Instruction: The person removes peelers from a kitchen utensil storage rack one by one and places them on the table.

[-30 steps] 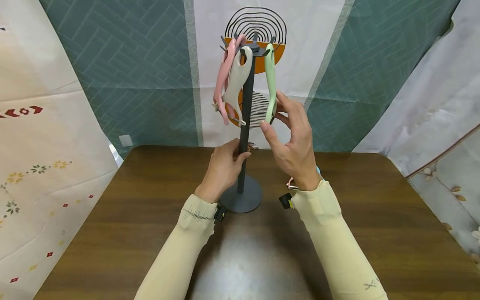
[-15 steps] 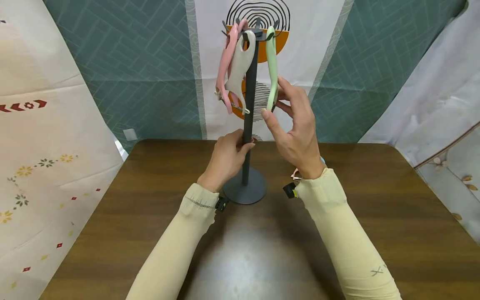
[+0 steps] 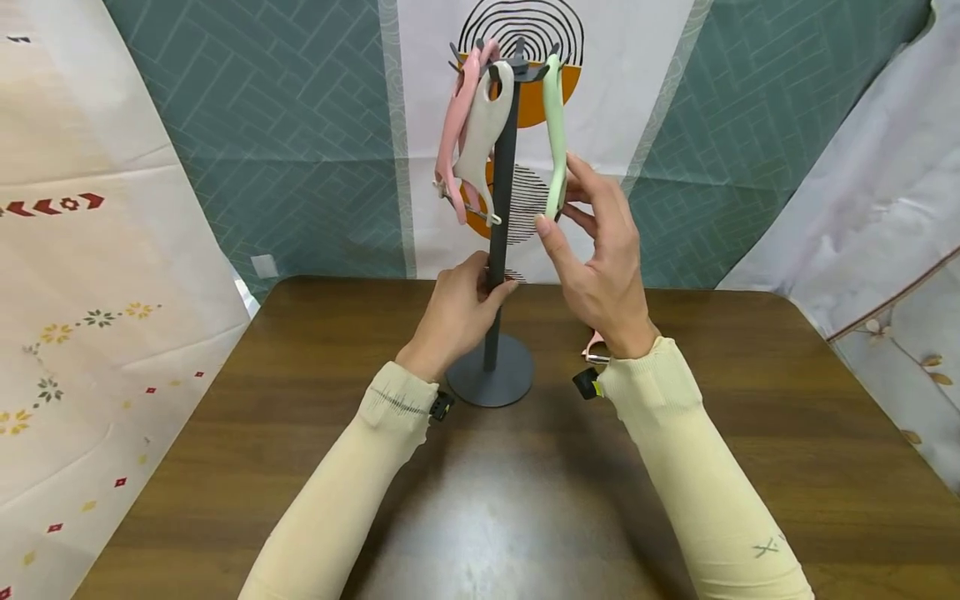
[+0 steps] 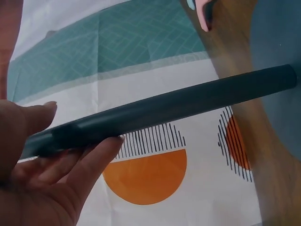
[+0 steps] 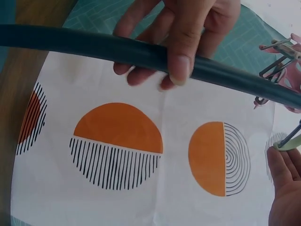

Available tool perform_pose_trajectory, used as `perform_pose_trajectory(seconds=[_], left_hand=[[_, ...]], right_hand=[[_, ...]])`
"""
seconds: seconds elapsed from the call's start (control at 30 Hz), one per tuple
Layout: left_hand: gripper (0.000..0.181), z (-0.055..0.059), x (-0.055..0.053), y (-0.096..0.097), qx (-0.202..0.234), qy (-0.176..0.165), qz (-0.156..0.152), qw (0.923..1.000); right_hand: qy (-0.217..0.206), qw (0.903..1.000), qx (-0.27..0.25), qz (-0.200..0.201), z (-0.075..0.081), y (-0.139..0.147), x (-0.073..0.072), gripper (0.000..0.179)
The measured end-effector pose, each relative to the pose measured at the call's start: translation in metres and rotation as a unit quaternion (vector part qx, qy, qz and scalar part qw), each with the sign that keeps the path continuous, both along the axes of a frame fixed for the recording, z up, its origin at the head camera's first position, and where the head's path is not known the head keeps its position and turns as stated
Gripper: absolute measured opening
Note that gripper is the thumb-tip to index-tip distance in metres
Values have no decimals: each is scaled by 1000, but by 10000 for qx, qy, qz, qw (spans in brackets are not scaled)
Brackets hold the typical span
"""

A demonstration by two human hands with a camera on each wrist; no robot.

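A dark grey stand [image 3: 503, 187] with hooks at its top rises from a round base [image 3: 491, 383]. My left hand [image 3: 453, 315] grips its pole low down, thumb and fingers on opposite sides, as the left wrist view confirms. A light green peeler [image 3: 556, 125] hangs upright at the right side of the hooks. By its lower end my right hand [image 3: 609, 258] pinches it between thumb and fingers; in the right wrist view the fingertips touch the peeler's pale green end [image 5: 288, 145]. On the left side hang a white peeler [image 3: 482, 125] and pink peelers [image 3: 453, 133], partly overlapping.
Another pink peeler [image 3: 596, 346] lies on the brown wooden table [image 3: 300, 400], partly hidden behind my right wrist. A light blue piece [image 4: 191, 4] shows beside it in the left wrist view. Patterned cloth [image 3: 300, 167] hangs behind the table.
The head view has tilted, so the stand appears higher. Held by my right hand, the green peeler has shifted slightly right, outward from the pole. My left hand keeps its grip on the pole.
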State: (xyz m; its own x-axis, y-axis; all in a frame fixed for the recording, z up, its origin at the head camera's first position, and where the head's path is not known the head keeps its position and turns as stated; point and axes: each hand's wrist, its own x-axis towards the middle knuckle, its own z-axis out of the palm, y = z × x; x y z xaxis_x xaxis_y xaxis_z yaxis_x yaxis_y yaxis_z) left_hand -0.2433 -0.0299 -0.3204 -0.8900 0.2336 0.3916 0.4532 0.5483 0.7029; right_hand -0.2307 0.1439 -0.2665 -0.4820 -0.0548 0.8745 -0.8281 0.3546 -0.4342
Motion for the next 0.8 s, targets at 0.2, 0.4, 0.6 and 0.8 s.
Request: perform_pose_trajectory(seconds=[0.2,0.4,0.6,0.8], left_hand=[[31,6,-1,6,535,590,229,9966],[31,2,0,14,751,1140,667,9884],[30,-1,-1,17,955,1399,816,9822],[23,-1,-1,11,1017,1281,658,9843]], right_hand=[[-48,10000,-3,45,8,-2,9,55],[-37,9999,98,-27,8,3,11,56],[-22,9998,172,-106,3,10,0,58],[17,9996,247,-102,-1,10,-5,60]])
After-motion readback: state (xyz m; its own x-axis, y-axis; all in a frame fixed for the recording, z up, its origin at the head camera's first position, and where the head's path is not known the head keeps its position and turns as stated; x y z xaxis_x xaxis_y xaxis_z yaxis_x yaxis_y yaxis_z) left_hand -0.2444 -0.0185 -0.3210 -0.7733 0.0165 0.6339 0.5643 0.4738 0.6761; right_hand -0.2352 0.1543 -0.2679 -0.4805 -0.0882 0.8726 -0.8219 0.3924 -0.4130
